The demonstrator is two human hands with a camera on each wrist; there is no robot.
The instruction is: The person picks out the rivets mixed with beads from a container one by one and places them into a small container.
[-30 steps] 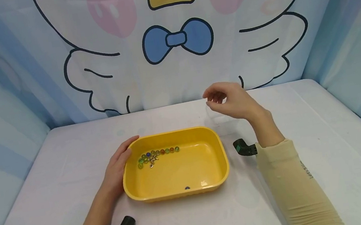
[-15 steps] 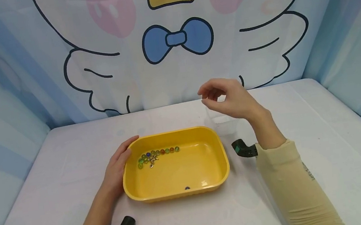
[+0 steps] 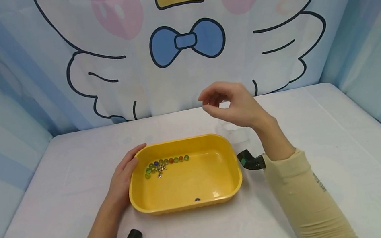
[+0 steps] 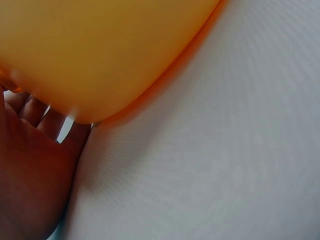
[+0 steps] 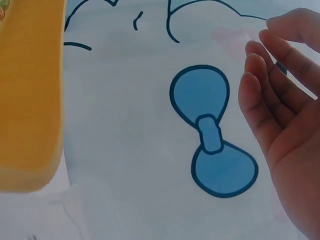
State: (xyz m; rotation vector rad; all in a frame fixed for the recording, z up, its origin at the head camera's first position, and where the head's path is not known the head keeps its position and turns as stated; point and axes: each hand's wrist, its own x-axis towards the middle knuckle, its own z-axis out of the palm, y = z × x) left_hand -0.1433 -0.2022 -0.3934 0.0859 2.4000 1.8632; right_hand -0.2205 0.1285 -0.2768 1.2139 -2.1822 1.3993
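Note:
My left hand holds the left end of a yellow tray, its thumb along the rim and its fingers at the outer wall. In the left wrist view, fingers reach behind the tray's edge. Inside the tray lies a bent row of small glassy beads, green, amber and blue, with gold-coloured charms. Whether they are strung I cannot tell. My right hand hovers above the table beyond the tray's far right corner. Its fingers are loosely bent, apart from the thumb, with nothing visible between them.
One dark blue bead sits alone by the tray's near wall. A clear see-through container stands on the white table under and behind my right hand. Printed fabric walls off the back and both sides.
My right hand has moved to the left and slightly up, closer over the tray's far right corner. My left hand and the tray have stayed in nearly the same place.

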